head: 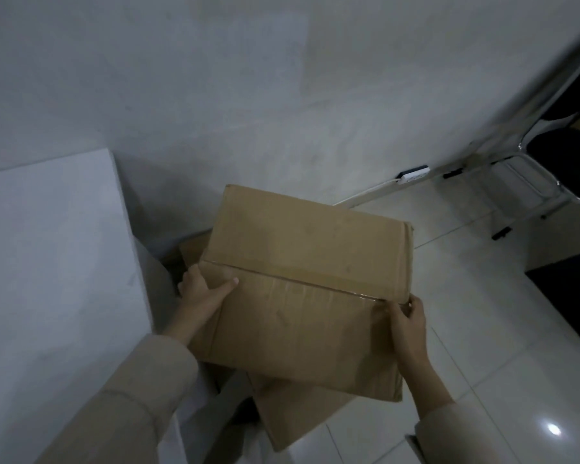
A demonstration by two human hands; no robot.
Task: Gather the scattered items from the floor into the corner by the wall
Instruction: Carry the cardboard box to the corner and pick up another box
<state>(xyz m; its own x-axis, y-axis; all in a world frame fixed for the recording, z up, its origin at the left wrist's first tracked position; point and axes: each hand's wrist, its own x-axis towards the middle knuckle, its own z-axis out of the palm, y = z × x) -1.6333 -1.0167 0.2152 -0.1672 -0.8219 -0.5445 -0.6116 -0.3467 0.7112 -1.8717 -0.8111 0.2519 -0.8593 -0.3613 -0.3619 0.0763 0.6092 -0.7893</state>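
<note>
A white block-like unit (pixel 47 262) stands at the left against the grey wall (pixel 248 78), its near edge close beside the left side of the cardboard box (pixel 302 283). At the far right, a black-seated chair (pixel 563 162) with chrome legs stands on the pale tiled floor (pixel 482 279), and a white power strip (pixel 414 175) with its cable lies along the base of the wall. A dark mat or panel (pixel 570 296) lies on the floor at the right edge.

The cardboard box is held above the floor in the gap between the white unit and the open tiles, near the wall. Its broad top faces up toward the camera, and its long axis runs roughly from left to right, tilted a little so the right end sits lower in the view. A taped seam crosses the top along that same line. The flaps are closed, so nothing of its contents can be seen.

Beneath it lie other flat pieces of cardboard (pixel 288 416), one jutting out toward the camera, another showing behind the box's left corner.

The left hand (pixel 201 293) grips the left edge, thumb laid flat on top, the other fingers curled round the side out of sight. The right hand (pixel 407 324) grips the right edge by the seam, fingers (pixel 394 313) bent over the top.
</note>
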